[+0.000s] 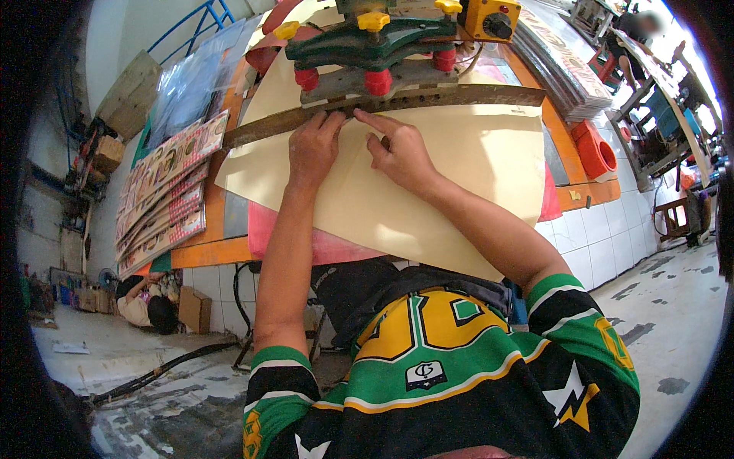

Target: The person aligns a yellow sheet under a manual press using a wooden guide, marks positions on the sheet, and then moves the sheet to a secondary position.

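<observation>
A large cream sheet lies in front of me and runs under a long metal bar of a green press. With its fingers bent and pressed together, my left hand is closed on the sheet at the bar's near edge. What lies under those fingertips is hidden. Close beside it, my right hand has its index finger stretched to the bar's edge. Its thumb stands apart and its other fingers curl in; nothing shows in it. Yellow knobs and red cylinders sit on the press.
Printed sheets are stacked on the orange table at left, below clear plastic. Wrapped printed stock lies at right, near a red ring-shaped object. A yellow dial box adjoins the press. Two other people are farther off.
</observation>
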Motion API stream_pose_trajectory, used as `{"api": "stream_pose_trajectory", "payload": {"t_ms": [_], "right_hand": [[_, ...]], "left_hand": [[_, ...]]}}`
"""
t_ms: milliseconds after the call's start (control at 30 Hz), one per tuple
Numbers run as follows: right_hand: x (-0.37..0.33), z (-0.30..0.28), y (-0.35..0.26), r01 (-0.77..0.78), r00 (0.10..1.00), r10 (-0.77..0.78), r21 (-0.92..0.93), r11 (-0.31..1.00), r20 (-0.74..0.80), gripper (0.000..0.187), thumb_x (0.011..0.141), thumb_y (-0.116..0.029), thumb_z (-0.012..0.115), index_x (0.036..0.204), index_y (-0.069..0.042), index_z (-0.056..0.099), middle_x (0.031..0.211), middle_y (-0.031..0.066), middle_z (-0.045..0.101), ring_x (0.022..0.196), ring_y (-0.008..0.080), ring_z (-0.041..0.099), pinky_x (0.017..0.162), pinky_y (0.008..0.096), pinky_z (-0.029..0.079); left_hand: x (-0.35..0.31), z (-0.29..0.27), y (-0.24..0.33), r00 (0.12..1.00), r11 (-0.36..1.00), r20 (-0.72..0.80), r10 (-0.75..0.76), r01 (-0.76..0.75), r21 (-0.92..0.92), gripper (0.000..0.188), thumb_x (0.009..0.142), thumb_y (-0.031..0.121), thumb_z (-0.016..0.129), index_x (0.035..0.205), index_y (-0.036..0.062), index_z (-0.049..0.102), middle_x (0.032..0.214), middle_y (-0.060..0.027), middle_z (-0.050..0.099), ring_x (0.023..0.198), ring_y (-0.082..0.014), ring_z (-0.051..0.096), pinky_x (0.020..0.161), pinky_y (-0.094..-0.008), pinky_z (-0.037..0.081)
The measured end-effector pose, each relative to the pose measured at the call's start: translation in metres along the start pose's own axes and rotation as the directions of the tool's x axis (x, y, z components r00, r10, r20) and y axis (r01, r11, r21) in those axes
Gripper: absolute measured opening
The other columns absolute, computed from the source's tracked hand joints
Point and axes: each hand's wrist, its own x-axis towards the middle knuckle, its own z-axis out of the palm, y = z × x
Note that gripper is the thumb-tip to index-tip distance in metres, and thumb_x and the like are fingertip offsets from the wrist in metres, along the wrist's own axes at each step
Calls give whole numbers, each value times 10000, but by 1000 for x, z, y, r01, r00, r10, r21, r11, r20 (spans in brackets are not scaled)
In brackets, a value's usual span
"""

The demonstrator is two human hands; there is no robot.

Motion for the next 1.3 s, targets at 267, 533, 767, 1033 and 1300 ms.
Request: {"api": "stream_pose_trajectory", "payload": {"t_ms": [267,533,767,1033,1300], "right_hand": [[0,1,5,-10,1000,10,2,1000,-8,459,954,-27,571,1408,-80,599,1262,176,690,592,149,665,596,309,571],[-1,0,-4,-39,999,39,16,999,12,468,952,-26,572,1416,-89,596,1204,176,705,591,131,657,587,301,565],[0,1,0,-11,1000,11,23,1000,15,473,950,-9,572,1419,-70,590,1150,170,717,580,120,640,576,299,556],[0,1,0,23,1000,-23,39,999,-3,473,942,-3,567,1413,-52,591,1224,189,702,586,120,645,576,296,564],[-2,-1,-7,-92,996,89,114,989,30,472,896,-67,596,1367,-62,628,1124,251,707,587,234,692,637,365,575]], "left_hand": [[4,-3,1,1000,1000,-8,4,-4,9,101,889,88,662,982,120,681,869,-106,661,809,-346,679,686,-458,555],[-1,0,-1,995,969,47,-93,101,-224,88,900,99,660,980,123,686,848,-96,679,797,-352,680,672,-461,546],[-1,-2,3,995,989,-5,-99,98,-113,73,915,128,662,982,118,691,878,-97,691,807,-349,681,680,-465,547],[0,-1,1,996,995,-70,-47,40,-96,93,935,172,658,970,91,688,875,-119,664,805,-356,674,680,-466,547],[7,-8,1,990,996,-109,84,-80,43,40,887,136,663,921,115,671,818,-93,619,756,-306,664,665,-435,553]]}}
